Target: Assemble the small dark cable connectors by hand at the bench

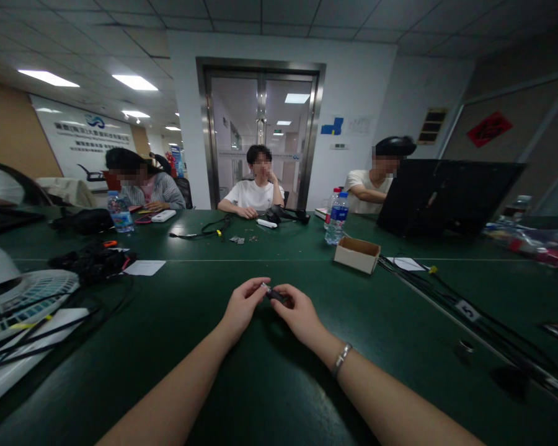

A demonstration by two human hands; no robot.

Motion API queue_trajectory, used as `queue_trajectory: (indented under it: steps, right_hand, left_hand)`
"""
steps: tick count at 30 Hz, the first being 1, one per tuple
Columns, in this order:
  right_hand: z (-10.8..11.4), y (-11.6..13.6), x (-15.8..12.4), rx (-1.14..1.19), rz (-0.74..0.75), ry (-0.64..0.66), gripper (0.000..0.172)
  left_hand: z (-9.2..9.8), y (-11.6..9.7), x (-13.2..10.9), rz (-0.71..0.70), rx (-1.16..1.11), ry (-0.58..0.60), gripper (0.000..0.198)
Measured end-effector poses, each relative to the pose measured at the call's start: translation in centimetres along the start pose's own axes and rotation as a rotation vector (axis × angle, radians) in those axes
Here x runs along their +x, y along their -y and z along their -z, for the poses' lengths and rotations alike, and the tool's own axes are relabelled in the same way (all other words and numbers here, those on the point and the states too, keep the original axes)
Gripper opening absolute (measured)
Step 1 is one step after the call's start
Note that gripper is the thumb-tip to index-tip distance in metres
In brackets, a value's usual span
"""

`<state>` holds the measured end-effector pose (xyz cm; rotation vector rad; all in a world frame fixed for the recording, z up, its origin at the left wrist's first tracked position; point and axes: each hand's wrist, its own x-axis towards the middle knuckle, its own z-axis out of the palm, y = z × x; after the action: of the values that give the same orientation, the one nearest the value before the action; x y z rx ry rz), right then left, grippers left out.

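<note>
Above the green tabletop [177, 347], both my hands meet at one small dark object [275, 295] with a shiny, silvery end; its exact kind is too small to make out. My right hand [300, 313] is closed around the dark body, thumb below and fingers above. At the shiny end, my left hand [244, 305] pinches with thumb and forefinger. A metal bracelet [341, 360] circles my right wrist.
An open cardboard box [357, 255] and a water bottle [337, 220] stand ahead to the right, near black monitors [446, 195]. Cables [451, 303] run down the right side. At left are a white fan [32, 297] and a dark cable heap [93, 260]. Several people sit across.
</note>
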<state>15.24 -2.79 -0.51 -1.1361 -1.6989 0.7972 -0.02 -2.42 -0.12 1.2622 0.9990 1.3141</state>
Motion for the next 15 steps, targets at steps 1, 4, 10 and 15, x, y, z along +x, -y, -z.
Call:
queue_trajectory:
  steps: [1, 4, 10, 15]
  right_hand:
    - [-0.03, -0.09, 0.03, 0.004, 0.002, 0.000, 0.021]
    - [-0.11, -0.31, 0.07, 0.009, -0.001, 0.000, 0.021]
    - [-0.19, -0.53, 0.10, 0.016, -0.006, 0.003, 0.021]
    - [-0.17, -0.42, 0.08, 0.023, -0.010, 0.003, 0.022]
  left_hand:
    - [0.03, 0.10, 0.04, 0.001, -0.002, -0.002, 0.033]
    - [0.14, 0.34, 0.16, -0.002, 0.004, 0.007, 0.033]
    - [0.17, 0.31, 0.19, 0.006, -0.014, 0.028, 0.036]
    - [-0.10, -0.22, -0.08, 0.039, -0.070, 0.019, 0.034]
